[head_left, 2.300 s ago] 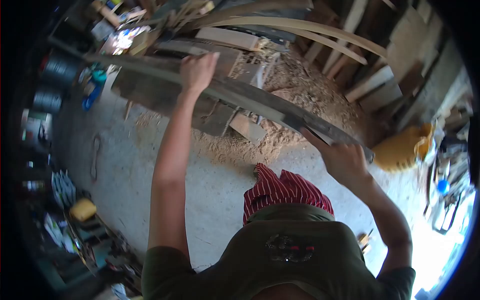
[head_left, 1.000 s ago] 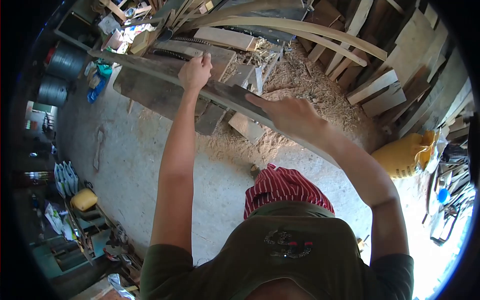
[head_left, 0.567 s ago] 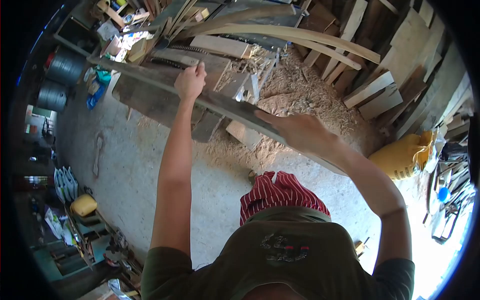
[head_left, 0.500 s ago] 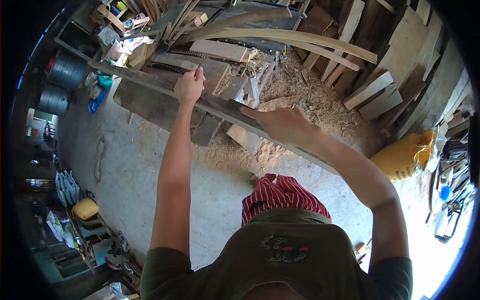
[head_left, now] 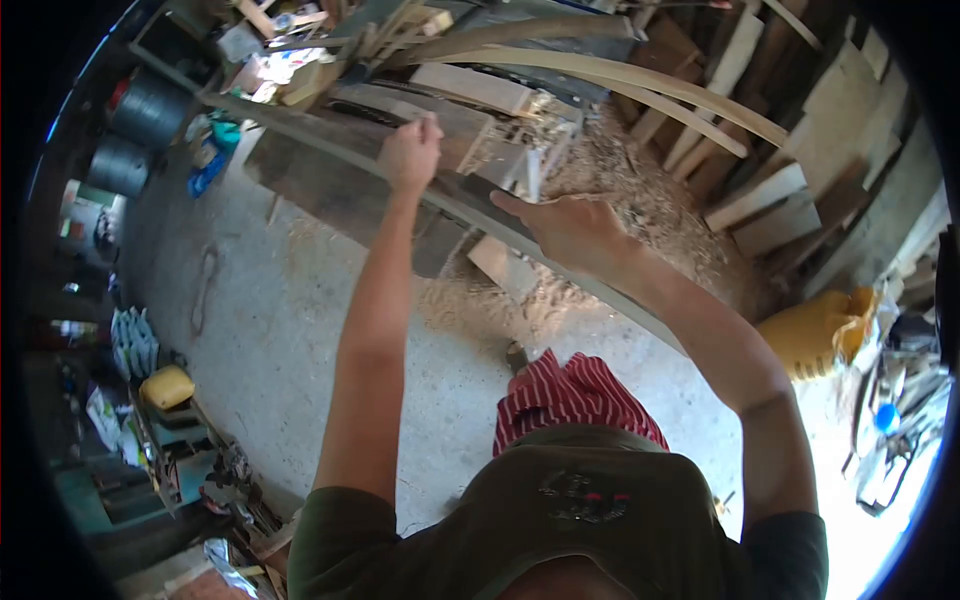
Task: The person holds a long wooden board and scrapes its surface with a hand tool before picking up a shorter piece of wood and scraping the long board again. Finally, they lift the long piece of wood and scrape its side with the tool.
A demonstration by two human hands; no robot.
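A long wooden plank [head_left: 310, 138] runs from the upper left down to the right in front of my body, above a wooden bench top [head_left: 330, 205]. My left hand [head_left: 411, 155] is closed over the plank near its middle, fingers curled; what exactly they pinch is too small to tell. Farther right, my right hand [head_left: 575, 235] wraps round the same plank, with the thumb or a finger stretched along its dark upper face. A pale wood block [head_left: 503, 267] lies below the plank between my hands.
Curved boards [head_left: 610, 72] cross the bench's far side. Wood shavings [head_left: 650, 215] cover the floor beyond. More planks [head_left: 830, 130] lean at the upper right, above a yellow sack [head_left: 820, 330]. Dark drums [head_left: 150, 115] stand at the left, a yellow jerrycan [head_left: 167, 387] at the lower left.
The view has shifted, so the bench and both hands appear farther right. Both hands remain at the plank, with little clear movement along it.
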